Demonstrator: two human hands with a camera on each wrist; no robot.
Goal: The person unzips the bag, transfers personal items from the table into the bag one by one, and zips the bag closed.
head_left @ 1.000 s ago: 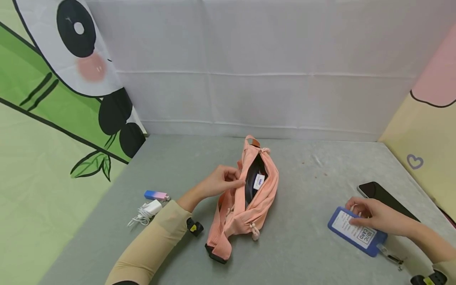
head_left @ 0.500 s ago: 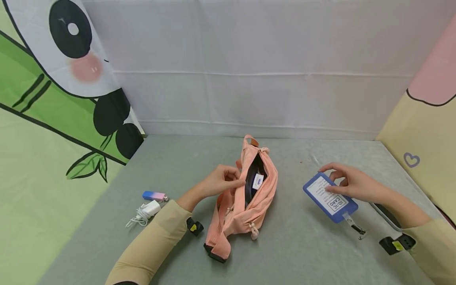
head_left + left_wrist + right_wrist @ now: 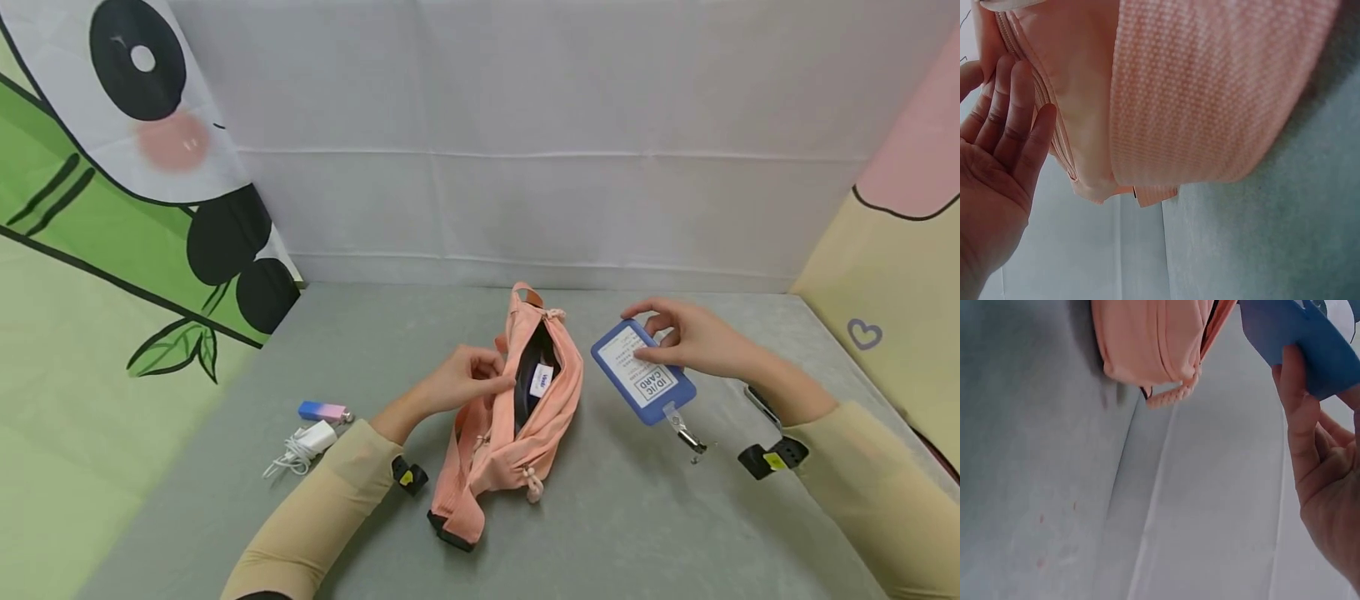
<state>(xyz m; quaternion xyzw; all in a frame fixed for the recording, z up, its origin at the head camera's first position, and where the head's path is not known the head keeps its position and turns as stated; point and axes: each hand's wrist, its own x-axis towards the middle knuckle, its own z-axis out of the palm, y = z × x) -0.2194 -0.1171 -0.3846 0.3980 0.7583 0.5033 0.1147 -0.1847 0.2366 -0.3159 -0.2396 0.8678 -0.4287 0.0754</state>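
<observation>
A pink waist bag (image 3: 551,417) lies in the middle of the table with its zip opening spread, showing a dark lining and a white label (image 3: 542,380). My left hand (image 3: 465,379) pinches the left edge of that opening. In the left wrist view the bag's wide woven strap (image 3: 1204,94) hangs beside the fingers. Right of the bag, my right hand (image 3: 693,337) grips a blue ID card holder (image 3: 645,371) between thumb and fingers, above the table. A clear strap with a metal clip (image 3: 688,437) dangles from its lower end.
At the left lie a blue-and-pink stick-shaped thing (image 3: 322,412) and a white charger with a coiled cable (image 3: 303,446). A phone (image 3: 761,404) on the right is mostly hidden behind my right forearm. A white cloth wall (image 3: 525,208) stands behind the table.
My right hand has lifted the ID card holder from beside the phone and carried it left, close to the bag. My left hand keeps its hold on the bag's edge.
</observation>
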